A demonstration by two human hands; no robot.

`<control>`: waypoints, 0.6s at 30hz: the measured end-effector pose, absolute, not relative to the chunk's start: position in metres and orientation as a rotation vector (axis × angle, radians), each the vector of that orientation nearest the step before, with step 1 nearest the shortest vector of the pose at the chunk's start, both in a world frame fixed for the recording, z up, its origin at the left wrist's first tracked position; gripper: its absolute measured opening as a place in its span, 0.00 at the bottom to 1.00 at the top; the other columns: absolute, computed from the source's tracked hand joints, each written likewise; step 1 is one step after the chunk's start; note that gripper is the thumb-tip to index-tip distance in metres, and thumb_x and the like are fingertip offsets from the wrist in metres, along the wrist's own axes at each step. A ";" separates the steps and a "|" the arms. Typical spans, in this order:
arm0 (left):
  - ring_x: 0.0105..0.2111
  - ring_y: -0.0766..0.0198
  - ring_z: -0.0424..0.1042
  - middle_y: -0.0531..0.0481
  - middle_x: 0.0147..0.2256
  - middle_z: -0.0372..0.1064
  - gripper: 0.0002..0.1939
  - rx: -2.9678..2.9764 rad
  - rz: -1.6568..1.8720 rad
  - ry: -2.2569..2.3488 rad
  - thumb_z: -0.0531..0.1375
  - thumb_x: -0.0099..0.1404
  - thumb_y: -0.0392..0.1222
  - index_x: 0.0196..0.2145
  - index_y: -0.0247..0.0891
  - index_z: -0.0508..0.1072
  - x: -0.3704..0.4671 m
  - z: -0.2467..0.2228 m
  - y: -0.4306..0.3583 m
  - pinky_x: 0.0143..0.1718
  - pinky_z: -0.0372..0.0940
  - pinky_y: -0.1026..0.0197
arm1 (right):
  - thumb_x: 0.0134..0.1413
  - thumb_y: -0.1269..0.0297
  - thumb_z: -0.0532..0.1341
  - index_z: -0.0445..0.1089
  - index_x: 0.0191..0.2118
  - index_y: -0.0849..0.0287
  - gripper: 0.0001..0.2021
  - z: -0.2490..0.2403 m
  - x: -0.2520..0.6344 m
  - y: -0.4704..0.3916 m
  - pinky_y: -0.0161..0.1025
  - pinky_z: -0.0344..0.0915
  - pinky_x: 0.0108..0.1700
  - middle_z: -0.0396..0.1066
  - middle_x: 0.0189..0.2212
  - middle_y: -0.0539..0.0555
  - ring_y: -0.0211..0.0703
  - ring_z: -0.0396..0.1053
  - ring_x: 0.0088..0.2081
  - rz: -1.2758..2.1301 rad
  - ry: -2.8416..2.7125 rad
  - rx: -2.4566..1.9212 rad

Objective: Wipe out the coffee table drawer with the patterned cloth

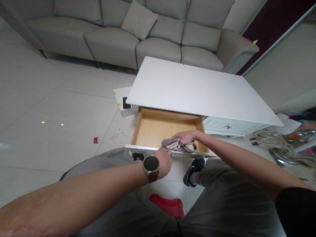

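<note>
A wooden drawer (150, 130) with a white front is pulled out of the white coffee table (192, 89). My right hand (187, 136) is inside it at the front, closed on a crumpled, patterned purple-grey cloth (171, 143). The cloth lies against the inner side and top edge of the drawer front. With a watch (151, 164) on its wrist, my left hand (165, 161) grips the drawer front from outside, its fingers curled and partly hidden.
Behind the table stands a long grey sofa (111, 41) with a cushion (139, 20). A white box (127, 112) sits at the table's left. Coiled hoses or cables (268, 136) lie on the right. A red plastic object (168, 204) is on the floor between my legs.
</note>
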State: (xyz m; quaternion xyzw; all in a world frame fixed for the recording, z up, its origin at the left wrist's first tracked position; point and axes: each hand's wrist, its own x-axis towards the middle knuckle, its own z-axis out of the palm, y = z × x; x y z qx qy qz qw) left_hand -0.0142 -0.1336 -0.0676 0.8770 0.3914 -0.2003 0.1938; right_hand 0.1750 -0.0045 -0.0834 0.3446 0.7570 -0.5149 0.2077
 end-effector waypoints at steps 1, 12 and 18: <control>0.54 0.45 0.72 0.32 0.55 0.72 0.18 2.487 -0.580 1.047 0.55 0.68 0.32 0.49 0.36 0.82 -0.011 -0.062 -0.139 0.45 0.70 0.52 | 0.36 0.76 0.58 0.76 0.54 0.61 0.33 -0.085 0.154 -0.002 0.39 0.70 0.44 0.80 0.46 0.55 0.49 0.76 0.45 -1.439 2.133 0.915; 0.49 0.41 0.77 0.28 0.52 0.76 0.15 2.429 -0.786 0.786 0.59 0.66 0.31 0.47 0.26 0.82 -0.004 -0.034 -0.125 0.47 0.74 0.48 | 0.49 0.70 0.62 0.80 0.43 0.59 0.15 -0.077 -0.016 -0.007 0.31 0.63 0.33 0.82 0.39 0.53 0.42 0.75 0.36 -0.984 2.533 0.787; 0.47 0.43 0.79 0.29 0.48 0.78 0.15 2.385 -0.883 0.816 0.58 0.68 0.33 0.47 0.28 0.81 -0.009 -0.035 -0.115 0.47 0.74 0.48 | 0.40 0.75 0.61 0.81 0.41 0.61 0.19 -0.072 0.130 -0.019 0.33 0.63 0.31 0.81 0.32 0.53 0.42 0.73 0.31 -1.052 2.246 1.029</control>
